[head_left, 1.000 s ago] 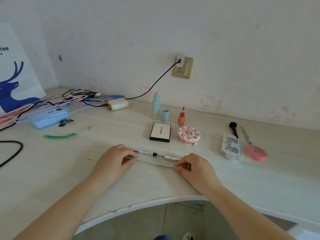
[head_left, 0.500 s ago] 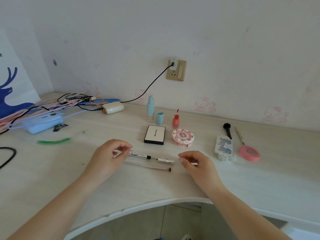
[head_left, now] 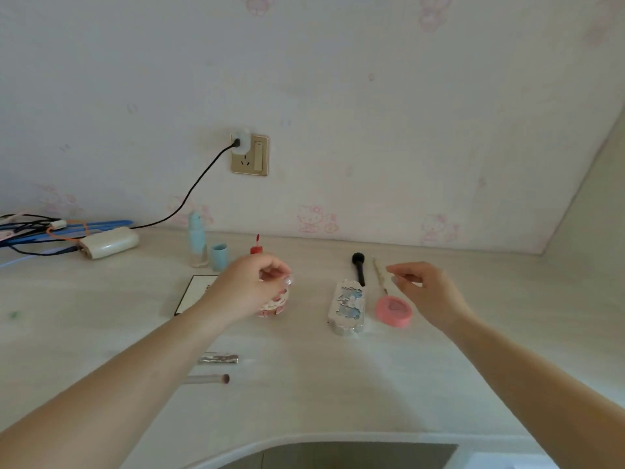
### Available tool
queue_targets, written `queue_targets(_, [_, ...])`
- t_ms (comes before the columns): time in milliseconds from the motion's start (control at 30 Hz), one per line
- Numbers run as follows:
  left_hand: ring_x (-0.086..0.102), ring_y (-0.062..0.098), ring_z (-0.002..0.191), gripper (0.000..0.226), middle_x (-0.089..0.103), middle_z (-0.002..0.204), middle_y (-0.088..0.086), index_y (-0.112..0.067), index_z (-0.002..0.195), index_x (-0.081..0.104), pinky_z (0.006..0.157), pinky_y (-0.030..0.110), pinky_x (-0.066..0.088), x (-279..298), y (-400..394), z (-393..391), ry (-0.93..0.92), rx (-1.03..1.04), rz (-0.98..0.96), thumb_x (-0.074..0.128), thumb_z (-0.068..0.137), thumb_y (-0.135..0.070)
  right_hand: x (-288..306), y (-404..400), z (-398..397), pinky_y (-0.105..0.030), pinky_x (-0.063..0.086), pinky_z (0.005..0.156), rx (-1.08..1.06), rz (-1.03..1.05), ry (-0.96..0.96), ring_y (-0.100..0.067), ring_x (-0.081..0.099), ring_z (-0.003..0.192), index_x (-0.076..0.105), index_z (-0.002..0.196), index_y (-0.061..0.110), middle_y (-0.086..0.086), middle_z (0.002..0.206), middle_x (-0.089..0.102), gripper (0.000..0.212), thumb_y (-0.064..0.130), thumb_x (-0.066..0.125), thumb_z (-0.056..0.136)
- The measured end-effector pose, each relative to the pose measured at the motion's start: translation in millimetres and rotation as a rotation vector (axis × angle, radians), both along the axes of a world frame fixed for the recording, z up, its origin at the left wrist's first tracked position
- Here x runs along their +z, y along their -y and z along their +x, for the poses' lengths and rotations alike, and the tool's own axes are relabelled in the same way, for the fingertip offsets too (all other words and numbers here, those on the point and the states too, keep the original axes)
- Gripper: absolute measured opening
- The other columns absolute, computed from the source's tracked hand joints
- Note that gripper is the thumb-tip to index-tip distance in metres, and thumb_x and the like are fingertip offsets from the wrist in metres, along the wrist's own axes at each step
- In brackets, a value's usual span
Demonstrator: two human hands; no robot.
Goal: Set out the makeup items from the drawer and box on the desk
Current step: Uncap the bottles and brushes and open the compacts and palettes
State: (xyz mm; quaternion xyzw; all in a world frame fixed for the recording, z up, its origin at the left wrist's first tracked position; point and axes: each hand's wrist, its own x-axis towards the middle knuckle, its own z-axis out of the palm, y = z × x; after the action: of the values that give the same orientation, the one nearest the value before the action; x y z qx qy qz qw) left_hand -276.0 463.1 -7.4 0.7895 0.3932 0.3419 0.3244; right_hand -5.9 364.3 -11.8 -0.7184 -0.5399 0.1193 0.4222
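My left hand [head_left: 257, 286] hovers with loosely curled fingers over the round pink floral compact [head_left: 274, 307], holding nothing that I can see. It partly hides the black-edged flat compact [head_left: 194, 294]. My right hand [head_left: 424, 292], also empty and loosely curled, hangs beside the thin white brush [head_left: 379, 272] and above the pink round case [head_left: 394, 312]. A silver-blue palette [head_left: 348, 308] and a black brush [head_left: 359, 267] lie between my hands. The silver tube [head_left: 221, 359] and a small brush [head_left: 211, 379] lie near the front, partly under my left forearm. A blue bottle [head_left: 197, 243], its cap [head_left: 219, 256] and a red lip gloss [head_left: 256, 246] stand at the back.
A cream charger block [head_left: 108, 245] and tangled cables [head_left: 30, 230] lie at the back left. A cord runs up to the wall socket [head_left: 249, 155]. The desk's curved front edge [head_left: 304, 438] lies below my arms. The wall closes off the back and right.
Both hands let go of the silver tube and small brush and rose toward the back. The left went over the round compact, the right toward the thin brush. The view tilted upward.
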Motion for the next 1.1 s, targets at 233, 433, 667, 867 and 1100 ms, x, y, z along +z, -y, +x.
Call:
queue_targets(233, [0.063, 0.009, 0.086, 0.007, 0.066, 0.089, -0.013, -0.029, 0.085, 0.066, 0.076, 0.019, 0.047, -12.1, -40.0, 96.1, -0.184, -0.092, -0.047, 0.066, 0.084, -0.022, -1.2, -47.2, 46.3, -0.02, 0.035, 0.084, 0.013, -0.181, 0.315, -0.01, 0.056, 0.105, 0.065, 0.116, 0.025, 0.005, 0.119, 0.058, 0.027, 0.019, 0.056, 0.091])
queue_targets(433, [0.063, 0.02, 0.101, 0.027, 0.069, 0.106, 0.002, -0.014, 0.103, 0.07, 0.089, 0.031, 0.049, -14.7, -77.7, 160.9, -0.58, -0.137, 0.0, 0.061, 0.087, -0.035, -14.4, -96.3, 68.1, -0.029, 0.037, 0.102, 0.093, -0.303, 0.542, -0.017, 0.048, 0.122, 0.057, 0.126, 0.025, 0.001, 0.132, 0.05, 0.035, 0.017, 0.05, 0.093])
queue_targets(667, [0.062, 0.025, 0.092, 0.051, 0.057, 0.074, 0.006, -0.017, 0.077, 0.06, 0.076, 0.032, 0.045, -28.0, -97.3, 206.8, -0.853, -0.08, 0.066, 0.05, 0.079, -0.066, -28.1, -140.4, 70.8, -0.039, 0.032, 0.109, 0.247, -0.419, 0.741, -0.027, 0.03, 0.137, 0.042, 0.14, 0.029, -0.007, 0.149, 0.031, 0.055, 0.004, 0.043, 0.09])
queue_targets(867, [0.052, 0.024, 0.074, 0.033, 0.047, 0.062, -0.003, -0.018, 0.064, 0.051, 0.064, 0.029, 0.041, -33.3, -110.7, 212.1, -0.92, -0.132, 0.197, 0.059, 0.08, -0.045, -38.5, -157.4, 76.2, -0.039, 0.039, 0.101, 0.32, -0.435, 0.831, -0.03, 0.04, 0.128, 0.055, 0.125, 0.027, -0.007, 0.135, 0.046, 0.036, 0.019, 0.047, 0.092])
queue_targets(1100, [0.058, 0.021, 0.094, 0.022, 0.064, 0.099, 0.0, -0.02, 0.095, 0.061, 0.078, 0.032, 0.045, -25.1, -122.9, 169.8, -0.748, -0.098, 0.215, 0.06, 0.085, -0.04, -30.6, -149.9, 66.1, -0.036, 0.043, 0.089, 0.239, -0.321, 0.686, -0.022, 0.054, 0.108, 0.057, 0.119, 0.026, -0.002, 0.114, 0.059, 0.027, 0.03, 0.051, 0.092])
